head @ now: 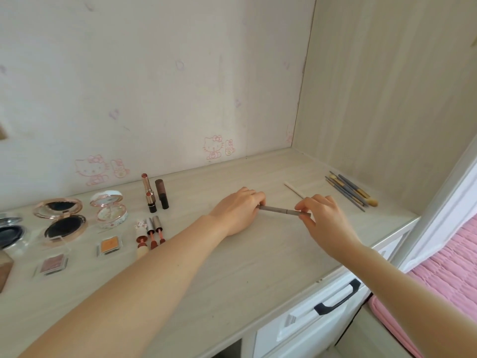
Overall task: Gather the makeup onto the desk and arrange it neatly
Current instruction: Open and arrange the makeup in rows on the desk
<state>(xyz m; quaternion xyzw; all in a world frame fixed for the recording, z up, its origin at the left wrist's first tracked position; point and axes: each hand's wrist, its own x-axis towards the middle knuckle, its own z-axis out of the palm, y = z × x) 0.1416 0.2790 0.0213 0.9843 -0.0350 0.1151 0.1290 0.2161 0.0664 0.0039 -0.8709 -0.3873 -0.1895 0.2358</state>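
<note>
A thin grey makeup pencil point(278, 210) is held level just above the pale wooden desk point(258, 254). My left hand point(237, 211) grips its left end and my right hand point(322, 218) pinches its right end. To the left lie two open compacts point(60, 219) point(109, 209), two upright lipsticks point(149, 193) point(162, 194), three lip glosses point(151, 233) and small eyeshadow pans point(109, 244) point(53, 263). A cream stick point(294, 190) lies behind my right hand. Several grey-handled brushes point(351, 191) lie at the far right.
The desk sits in a corner, with a sticker-marked wall behind and a side panel on the right. A white drawer with a black handle point(338, 297) is below the front edge. A pink bed cover point(449, 267) lies to the right. A dark round case point(9, 232) is at the left edge.
</note>
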